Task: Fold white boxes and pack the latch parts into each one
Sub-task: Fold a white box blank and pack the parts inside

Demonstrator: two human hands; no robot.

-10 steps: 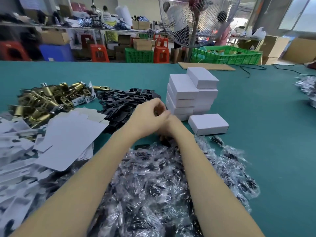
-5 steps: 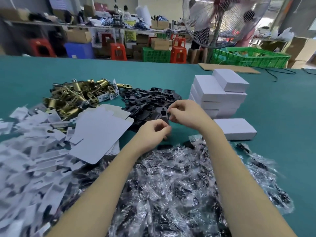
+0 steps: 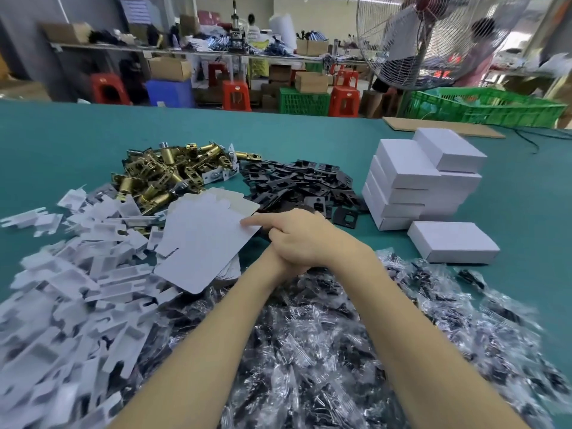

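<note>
A stack of flat white box blanks [image 3: 204, 243] lies left of centre on the green table [image 3: 510, 212]. My right hand [image 3: 309, 236] crosses over my left wrist; its index finger stretches onto the top blank's right corner and pinches it there. My left hand [image 3: 272, 264] is mostly hidden under the right one. Brass latch bodies [image 3: 161, 174] are heaped at the back left, black strike plates [image 3: 297, 184] beside them. Folded white boxes [image 3: 414, 184] are stacked at the right, one box [image 3: 452, 246] apart in front.
Clear bags of small parts [image 3: 309, 351] cover the near table under my forearms. White card inserts [image 3: 68, 289] are heaped at the left. A standing fan [image 3: 430, 38], a green crate [image 3: 489, 106] and a cardboard sheet [image 3: 442, 128] stand past the far edge.
My right hand swung left from the black plates, over my left hand, onto the box blanks. The view shifted left and lower.
</note>
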